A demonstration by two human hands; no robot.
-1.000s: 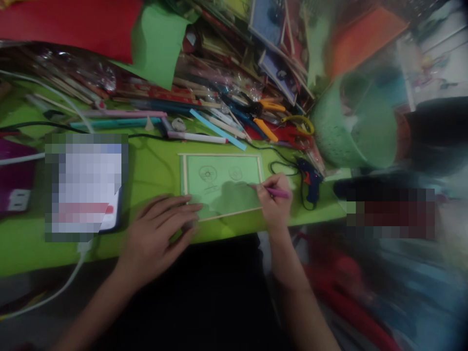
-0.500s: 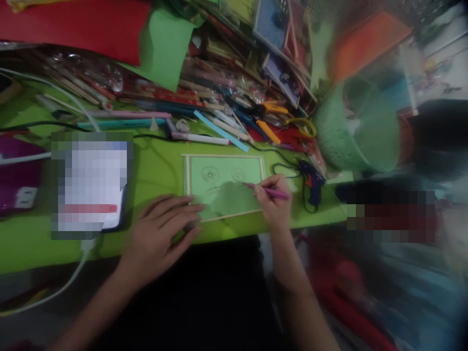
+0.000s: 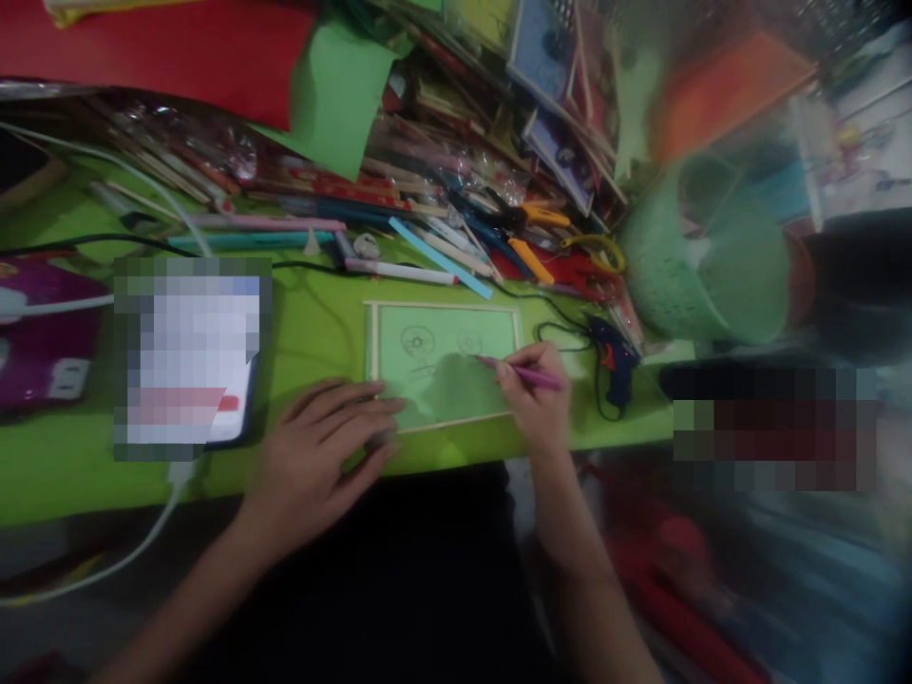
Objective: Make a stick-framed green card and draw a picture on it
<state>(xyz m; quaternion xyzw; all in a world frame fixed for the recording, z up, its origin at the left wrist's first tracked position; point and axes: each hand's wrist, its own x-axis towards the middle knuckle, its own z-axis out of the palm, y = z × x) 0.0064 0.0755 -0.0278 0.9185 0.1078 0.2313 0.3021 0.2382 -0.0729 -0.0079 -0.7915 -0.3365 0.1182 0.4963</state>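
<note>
A green card (image 3: 446,323) framed with thin pale wooden strips lies on the table in front of me. Two round shapes and some short lines are drawn on it in dark strokes. My right hand (image 3: 538,394) grips a pink pen (image 3: 534,376), its tip at the card just below the right-hand circle. At the card's lower left corner rests my left hand (image 3: 328,442), fingers stretched out over the frame's edge. Shadow darkens the lower middle of the card.
A phone (image 3: 238,418) with a white cable lies left. A blue glue gun (image 3: 613,361) sits to the right, near a green basket (image 3: 702,252). Pens, pliers (image 3: 531,214), yellow-handled scissors (image 3: 602,249) and sticks crowd the back of the green table (image 3: 313,328).
The whole view has shifted slightly, so the table's things appear a little further right. The pen tip has moved slightly relative to the card; both hands keep nearly the same pose.
</note>
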